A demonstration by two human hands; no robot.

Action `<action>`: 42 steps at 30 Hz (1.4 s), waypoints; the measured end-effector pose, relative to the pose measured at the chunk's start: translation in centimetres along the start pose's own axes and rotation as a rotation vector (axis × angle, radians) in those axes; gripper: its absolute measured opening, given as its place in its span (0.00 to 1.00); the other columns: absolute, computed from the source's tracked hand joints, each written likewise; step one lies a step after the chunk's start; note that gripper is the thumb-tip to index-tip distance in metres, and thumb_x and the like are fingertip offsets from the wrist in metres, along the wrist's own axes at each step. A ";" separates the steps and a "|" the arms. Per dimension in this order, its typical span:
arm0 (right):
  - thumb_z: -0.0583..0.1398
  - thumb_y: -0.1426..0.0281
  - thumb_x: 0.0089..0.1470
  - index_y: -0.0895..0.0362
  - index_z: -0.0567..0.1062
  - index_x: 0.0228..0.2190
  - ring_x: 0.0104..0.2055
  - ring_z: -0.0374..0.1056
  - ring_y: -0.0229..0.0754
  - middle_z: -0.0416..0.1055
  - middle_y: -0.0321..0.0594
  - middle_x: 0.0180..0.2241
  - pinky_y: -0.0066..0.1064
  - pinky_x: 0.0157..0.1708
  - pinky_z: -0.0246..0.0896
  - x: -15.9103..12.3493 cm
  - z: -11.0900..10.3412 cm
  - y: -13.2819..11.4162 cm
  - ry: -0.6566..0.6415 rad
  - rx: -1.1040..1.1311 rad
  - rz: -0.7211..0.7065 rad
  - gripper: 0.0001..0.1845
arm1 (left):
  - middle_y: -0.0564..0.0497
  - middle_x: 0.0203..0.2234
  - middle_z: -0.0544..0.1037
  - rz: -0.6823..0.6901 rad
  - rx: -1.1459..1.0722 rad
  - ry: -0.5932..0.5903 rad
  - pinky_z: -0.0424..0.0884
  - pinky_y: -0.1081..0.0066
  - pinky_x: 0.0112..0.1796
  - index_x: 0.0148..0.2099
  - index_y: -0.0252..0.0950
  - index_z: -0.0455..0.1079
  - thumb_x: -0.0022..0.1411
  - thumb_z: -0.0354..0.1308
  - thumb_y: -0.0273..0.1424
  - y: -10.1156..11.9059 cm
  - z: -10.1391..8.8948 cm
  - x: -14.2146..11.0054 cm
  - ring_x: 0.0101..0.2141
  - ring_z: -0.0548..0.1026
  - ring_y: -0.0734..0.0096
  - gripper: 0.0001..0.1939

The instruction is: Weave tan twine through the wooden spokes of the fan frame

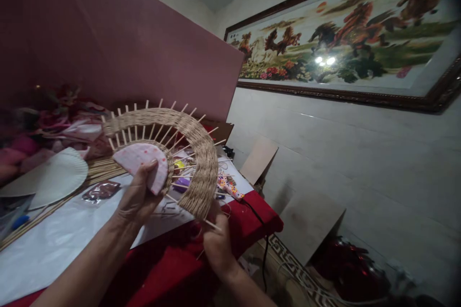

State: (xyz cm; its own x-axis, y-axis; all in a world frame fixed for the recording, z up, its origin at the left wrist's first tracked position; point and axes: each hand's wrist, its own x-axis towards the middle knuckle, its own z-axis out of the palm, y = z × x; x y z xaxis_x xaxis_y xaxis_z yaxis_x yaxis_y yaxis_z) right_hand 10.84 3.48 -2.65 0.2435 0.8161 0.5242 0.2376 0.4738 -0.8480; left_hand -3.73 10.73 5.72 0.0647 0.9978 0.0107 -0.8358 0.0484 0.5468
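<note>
A half-round woven fan [203, 153] of twisted straw-coloured cord on thin wooden sticks is held up over the table. Its inner half-disc [135, 154] is covered in pale cloth with pinkish-red dots. My left hand [142, 192] grips this half-disc, thumb on the front and the other fingers hidden behind. At the lower right end of the woven band, my right hand [218, 240] is closed around the edge close to the last stick. The stick ends jut past the band's outer rim.
White sheeting [72, 235] covers part of the red tablecloth [162, 268]. Pleated white paper plates [65, 175], a plastic-wrapped brown packet [101, 192] and a flower-patterned glue gun [230, 187] with a black cord lie there. Boards [309, 223] lean near the wall.
</note>
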 end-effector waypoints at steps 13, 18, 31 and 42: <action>0.53 0.75 0.54 0.55 0.70 0.35 0.50 0.58 0.47 0.63 0.45 0.44 0.44 0.49 0.54 -0.3 -1.2 -1.8 0.236 -0.545 -0.357 0.08 | 0.60 0.23 0.77 0.154 -0.017 0.056 0.72 0.85 0.29 0.32 0.37 0.68 0.54 0.55 0.18 0.2 0.0 0.3 0.25 0.74 0.82 0.08; 0.53 0.78 0.53 0.54 0.70 0.36 0.46 0.60 0.46 0.66 0.44 0.41 0.45 0.48 0.54 -0.1 -1.1 -1.6 0.214 -0.629 -0.454 0.11 | 0.61 0.22 0.77 0.139 -0.023 0.122 0.71 0.85 0.27 0.30 0.37 0.68 0.54 0.55 0.18 0.3 0.2 0.2 0.23 0.73 0.83 0.09; 0.55 0.78 0.51 0.56 0.71 0.36 0.42 0.62 0.42 0.65 0.42 0.36 0.38 0.42 0.59 -2.1 -0.1 -2.2 0.109 -0.347 -0.529 0.10 | 0.59 0.23 0.76 0.235 -0.147 0.186 0.71 0.83 0.27 0.30 0.36 0.69 0.51 0.55 0.16 -0.3 0.2 0.9 0.22 0.73 0.82 0.10; 0.64 0.60 0.44 0.57 0.63 0.51 0.46 0.66 0.44 0.70 0.43 0.45 0.35 0.47 0.59 2.2 6.9 -3.3 -0.138 0.685 0.343 0.33 | 0.55 0.27 0.76 0.150 0.050 0.095 0.72 0.79 0.28 0.35 0.36 0.71 0.52 0.59 0.29 -2.6 -0.4 -0.3 0.26 0.73 0.77 0.06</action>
State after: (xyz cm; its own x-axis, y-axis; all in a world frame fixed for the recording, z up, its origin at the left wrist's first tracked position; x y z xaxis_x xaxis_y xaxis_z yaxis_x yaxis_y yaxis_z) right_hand 4.08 6.01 0.76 0.0682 0.9666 0.2469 -0.4748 0.2491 -0.8441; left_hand -1.78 10.27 3.97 -0.1119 0.9936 0.0172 -0.8042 -0.1007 0.5858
